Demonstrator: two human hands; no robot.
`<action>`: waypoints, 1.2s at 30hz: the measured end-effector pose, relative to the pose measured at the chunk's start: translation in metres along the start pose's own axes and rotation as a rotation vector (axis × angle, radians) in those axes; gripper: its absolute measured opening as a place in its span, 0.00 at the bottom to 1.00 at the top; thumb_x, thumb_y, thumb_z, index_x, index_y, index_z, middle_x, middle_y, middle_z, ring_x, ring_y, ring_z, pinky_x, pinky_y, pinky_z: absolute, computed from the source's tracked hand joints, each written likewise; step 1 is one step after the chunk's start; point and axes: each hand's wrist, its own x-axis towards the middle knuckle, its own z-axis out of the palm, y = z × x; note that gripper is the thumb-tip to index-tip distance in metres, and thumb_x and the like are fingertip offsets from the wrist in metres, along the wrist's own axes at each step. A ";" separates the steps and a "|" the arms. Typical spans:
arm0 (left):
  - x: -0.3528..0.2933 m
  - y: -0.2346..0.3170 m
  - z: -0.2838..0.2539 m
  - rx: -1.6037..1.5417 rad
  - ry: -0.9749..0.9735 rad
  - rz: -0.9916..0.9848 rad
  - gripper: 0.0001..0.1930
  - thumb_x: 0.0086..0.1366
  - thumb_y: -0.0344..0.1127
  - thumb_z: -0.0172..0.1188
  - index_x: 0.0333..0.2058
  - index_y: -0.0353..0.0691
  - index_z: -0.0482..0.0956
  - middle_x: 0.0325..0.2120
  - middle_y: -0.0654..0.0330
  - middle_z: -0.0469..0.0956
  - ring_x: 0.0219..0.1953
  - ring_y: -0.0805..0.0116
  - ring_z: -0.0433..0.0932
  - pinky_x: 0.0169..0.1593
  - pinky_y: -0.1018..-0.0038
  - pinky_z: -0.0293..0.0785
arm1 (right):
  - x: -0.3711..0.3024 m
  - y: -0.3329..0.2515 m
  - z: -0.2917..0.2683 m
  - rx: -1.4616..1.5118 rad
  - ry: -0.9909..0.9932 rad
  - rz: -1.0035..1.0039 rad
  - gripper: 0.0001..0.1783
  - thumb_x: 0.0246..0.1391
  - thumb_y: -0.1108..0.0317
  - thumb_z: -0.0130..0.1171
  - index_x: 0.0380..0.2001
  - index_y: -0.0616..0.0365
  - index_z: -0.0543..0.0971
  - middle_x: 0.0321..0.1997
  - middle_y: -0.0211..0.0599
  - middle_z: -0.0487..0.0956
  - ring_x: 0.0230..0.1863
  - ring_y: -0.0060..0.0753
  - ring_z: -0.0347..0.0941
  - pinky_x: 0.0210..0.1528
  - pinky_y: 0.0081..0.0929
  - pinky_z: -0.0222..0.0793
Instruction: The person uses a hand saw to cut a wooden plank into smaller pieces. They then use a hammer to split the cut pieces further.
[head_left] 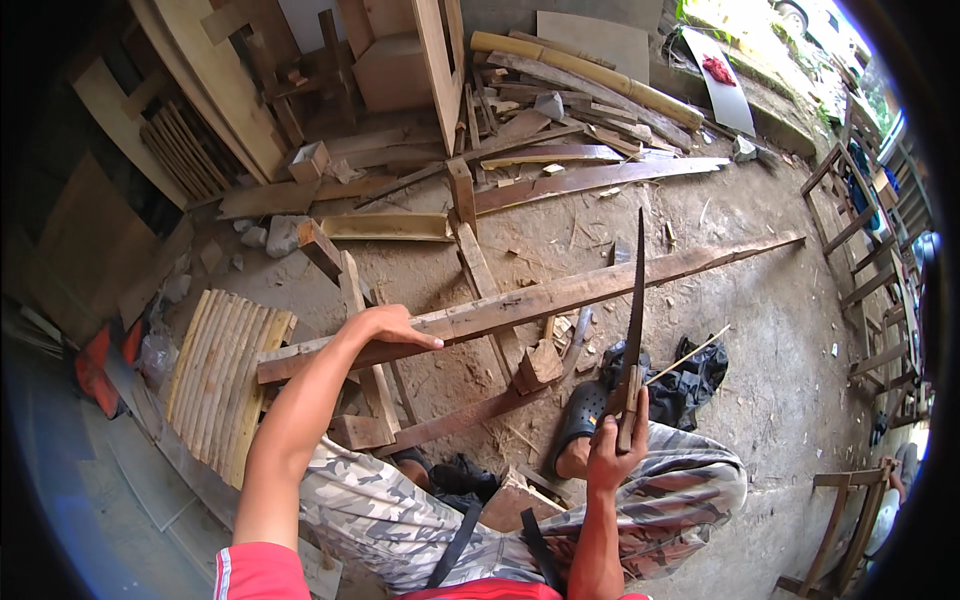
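A long wooden beam (560, 300) lies slantwise across a low wooden trestle (482, 268). My left hand (385, 326) grips the beam near its left part, thumb along the near face, the other fingers mostly hidden. In my right hand (618, 450) is a handsaw (635, 325), held by its wooden handle in front of my right knee. Its narrow toothed blade points up and crosses in front of the beam in this view. Whether blade and beam touch, I cannot tell.
A slatted wooden piece (222, 375) stands under the beam's left end. Scrap planks and a bamboo pole (590, 75) are piled at the back. A black plastic bag (690, 380) lies beside my right shoe (580, 425). Wooden frames (865, 250) line the right side.
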 end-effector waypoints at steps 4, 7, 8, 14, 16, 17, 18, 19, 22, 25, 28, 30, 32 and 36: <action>-0.015 0.013 0.003 -0.078 0.120 -0.005 0.51 0.37 0.79 0.70 0.35 0.25 0.86 0.36 0.39 0.85 0.40 0.46 0.85 0.45 0.57 0.79 | 0.001 -0.005 0.000 -0.012 -0.008 -0.050 0.34 0.57 0.80 0.50 0.70 0.68 0.64 0.60 0.41 0.77 0.48 0.25 0.76 0.52 0.21 0.71; -0.022 0.018 0.003 0.017 0.252 -0.001 0.50 0.36 0.79 0.71 0.34 0.27 0.84 0.31 0.43 0.85 0.37 0.47 0.85 0.44 0.57 0.80 | 0.000 -0.007 0.004 -0.023 0.006 -0.098 0.34 0.57 0.80 0.50 0.69 0.69 0.64 0.60 0.41 0.77 0.48 0.25 0.76 0.52 0.21 0.71; -0.024 0.019 0.007 0.052 0.332 0.022 0.51 0.36 0.80 0.71 0.33 0.27 0.84 0.30 0.44 0.85 0.36 0.47 0.85 0.44 0.57 0.80 | 0.000 -0.003 0.002 -0.043 0.012 -0.104 0.34 0.58 0.79 0.50 0.69 0.69 0.64 0.60 0.42 0.77 0.48 0.25 0.76 0.52 0.21 0.71; -0.027 0.019 0.033 0.158 0.790 0.185 0.48 0.37 0.76 0.74 0.39 0.31 0.81 0.28 0.49 0.82 0.33 0.56 0.84 0.41 0.58 0.79 | -0.002 -0.010 0.008 -0.053 0.027 -0.146 0.35 0.58 0.79 0.50 0.70 0.67 0.63 0.61 0.42 0.77 0.45 0.23 0.76 0.47 0.19 0.71; -0.018 0.020 0.034 0.230 0.937 0.224 0.33 0.48 0.58 0.78 0.41 0.35 0.79 0.33 0.52 0.80 0.37 0.61 0.80 0.40 0.62 0.74 | -0.002 -0.003 0.004 -0.039 0.030 -0.132 0.35 0.58 0.79 0.50 0.70 0.67 0.64 0.61 0.41 0.77 0.42 0.21 0.74 0.44 0.18 0.71; -0.015 0.014 0.025 0.330 1.035 0.244 0.29 0.49 0.53 0.77 0.41 0.37 0.79 0.34 0.54 0.78 0.38 0.61 0.79 0.40 0.63 0.72 | -0.003 -0.002 0.005 -0.025 0.026 -0.123 0.34 0.58 0.79 0.50 0.70 0.66 0.64 0.61 0.41 0.77 0.40 0.20 0.74 0.42 0.17 0.70; -0.011 0.009 0.015 0.432 1.132 0.264 0.25 0.49 0.47 0.76 0.41 0.39 0.78 0.34 0.55 0.77 0.39 0.61 0.78 0.40 0.63 0.71 | -0.005 -0.003 0.005 -0.009 0.012 -0.087 0.34 0.59 0.79 0.50 0.70 0.66 0.64 0.61 0.41 0.77 0.40 0.19 0.73 0.42 0.17 0.70; -0.007 0.007 0.008 0.534 1.234 0.287 0.22 0.50 0.42 0.74 0.41 0.41 0.77 0.34 0.57 0.76 0.40 0.61 0.77 0.40 0.63 0.70 | -0.004 -0.006 0.005 0.006 0.000 -0.058 0.34 0.59 0.79 0.50 0.70 0.66 0.64 0.60 0.41 0.77 0.40 0.18 0.73 0.41 0.16 0.70; -0.004 0.002 0.017 0.582 1.123 0.334 0.24 0.44 0.34 0.71 0.41 0.43 0.74 0.35 0.60 0.72 0.40 0.62 0.74 0.40 0.64 0.68 | -0.002 -0.006 0.005 0.038 -0.003 -0.026 0.34 0.59 0.80 0.50 0.70 0.66 0.64 0.61 0.40 0.77 0.39 0.17 0.72 0.40 0.15 0.69; -0.001 -0.012 0.043 0.582 1.004 0.412 0.27 0.40 0.35 0.73 0.42 0.44 0.73 0.37 0.60 0.71 0.41 0.62 0.73 0.40 0.65 0.68 | -0.002 0.002 0.004 0.023 0.016 -0.061 0.34 0.59 0.80 0.50 0.70 0.66 0.64 0.62 0.41 0.76 0.39 0.17 0.73 0.40 0.15 0.69; -0.001 -0.012 0.050 0.597 0.951 0.454 0.29 0.39 0.36 0.74 0.42 0.44 0.72 0.38 0.59 0.70 0.43 0.60 0.72 0.41 0.64 0.68 | 0.001 0.008 0.002 0.008 0.034 -0.109 0.34 0.59 0.80 0.50 0.71 0.66 0.64 0.63 0.41 0.75 0.41 0.18 0.73 0.41 0.16 0.70; -0.003 -0.005 0.046 0.607 0.902 0.413 0.30 0.40 0.36 0.74 0.44 0.44 0.72 0.38 0.59 0.69 0.43 0.60 0.72 0.43 0.65 0.68 | 0.002 0.007 0.001 0.005 0.034 -0.082 0.34 0.59 0.80 0.51 0.71 0.67 0.64 0.64 0.41 0.75 0.43 0.20 0.74 0.43 0.17 0.71; -0.006 -0.001 0.047 0.604 0.917 0.374 0.31 0.41 0.35 0.73 0.46 0.43 0.72 0.39 0.58 0.70 0.43 0.60 0.72 0.45 0.65 0.68 | 0.001 0.001 0.002 -0.004 0.031 -0.037 0.34 0.59 0.79 0.51 0.70 0.67 0.64 0.63 0.41 0.75 0.45 0.22 0.75 0.46 0.18 0.71; -0.007 0.007 0.058 0.655 1.101 0.303 0.34 0.44 0.35 0.72 0.53 0.40 0.73 0.42 0.58 0.73 0.45 0.60 0.73 0.48 0.66 0.68 | 0.000 0.010 0.001 -0.060 0.035 -0.093 0.34 0.58 0.78 0.52 0.70 0.67 0.65 0.62 0.41 0.76 0.42 0.21 0.75 0.44 0.19 0.72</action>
